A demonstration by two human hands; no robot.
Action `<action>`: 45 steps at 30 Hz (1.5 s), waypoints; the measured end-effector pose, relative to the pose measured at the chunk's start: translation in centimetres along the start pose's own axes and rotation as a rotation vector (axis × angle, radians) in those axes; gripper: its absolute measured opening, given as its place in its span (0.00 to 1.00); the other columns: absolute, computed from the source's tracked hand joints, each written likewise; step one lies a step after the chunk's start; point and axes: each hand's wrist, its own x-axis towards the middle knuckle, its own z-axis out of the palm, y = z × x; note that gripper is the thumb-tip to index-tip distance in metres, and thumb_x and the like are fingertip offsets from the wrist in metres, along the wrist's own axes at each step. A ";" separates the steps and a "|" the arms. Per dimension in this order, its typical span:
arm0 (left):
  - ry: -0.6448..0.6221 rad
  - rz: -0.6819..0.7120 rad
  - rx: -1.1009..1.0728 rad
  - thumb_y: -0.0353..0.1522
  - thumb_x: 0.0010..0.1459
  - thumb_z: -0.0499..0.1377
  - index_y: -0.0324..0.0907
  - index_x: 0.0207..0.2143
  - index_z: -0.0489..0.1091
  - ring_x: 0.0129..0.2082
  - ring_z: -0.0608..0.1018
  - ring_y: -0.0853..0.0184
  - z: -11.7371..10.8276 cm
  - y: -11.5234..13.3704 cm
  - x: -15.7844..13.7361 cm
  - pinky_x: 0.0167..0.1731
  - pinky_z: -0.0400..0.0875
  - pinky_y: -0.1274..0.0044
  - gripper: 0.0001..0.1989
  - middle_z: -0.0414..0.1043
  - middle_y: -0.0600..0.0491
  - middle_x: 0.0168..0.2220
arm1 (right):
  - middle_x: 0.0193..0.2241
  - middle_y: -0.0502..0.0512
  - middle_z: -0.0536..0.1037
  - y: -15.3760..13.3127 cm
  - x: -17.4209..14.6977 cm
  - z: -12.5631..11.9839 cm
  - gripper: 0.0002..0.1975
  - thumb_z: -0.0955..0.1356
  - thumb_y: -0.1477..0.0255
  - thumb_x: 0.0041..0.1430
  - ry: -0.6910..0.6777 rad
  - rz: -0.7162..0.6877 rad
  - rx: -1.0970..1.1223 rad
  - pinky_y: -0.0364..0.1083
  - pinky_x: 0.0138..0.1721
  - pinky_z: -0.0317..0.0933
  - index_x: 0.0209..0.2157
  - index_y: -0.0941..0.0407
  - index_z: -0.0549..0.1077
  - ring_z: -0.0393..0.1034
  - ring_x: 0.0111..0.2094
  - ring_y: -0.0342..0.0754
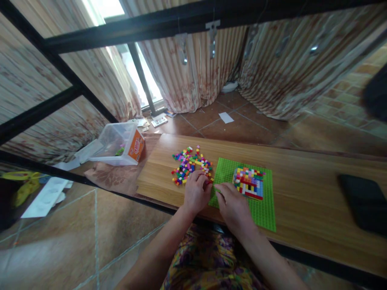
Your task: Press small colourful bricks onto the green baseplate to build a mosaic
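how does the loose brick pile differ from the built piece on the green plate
The loose bricks lie scattered on the wooden tabletop, while the built piece sits on the green baseplate. The loose bricks form a ragged patch; the built piece is compact and roughly square. Both show many bright colours.

From afar, I see the left hand [196,195] at the edge of scattered colourful bricks [188,166] on a wooden bench [305,189], the right hand [235,205] over a green baseplate [265,215] bearing a multicoloured build [249,182]; a clear box [122,141] stands left.
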 end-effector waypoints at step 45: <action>-0.008 -0.205 -0.615 0.30 0.61 0.61 0.42 0.43 0.71 0.37 0.84 0.67 -3.7 4.8 0.2 0.42 0.78 0.76 0.07 0.81 0.51 0.36 | 0.29 0.52 0.80 -0.2 1.7 -3.6 0.10 0.67 0.66 0.63 -0.048 0.262 0.569 0.45 0.33 0.69 0.36 0.54 0.80 0.76 0.30 0.47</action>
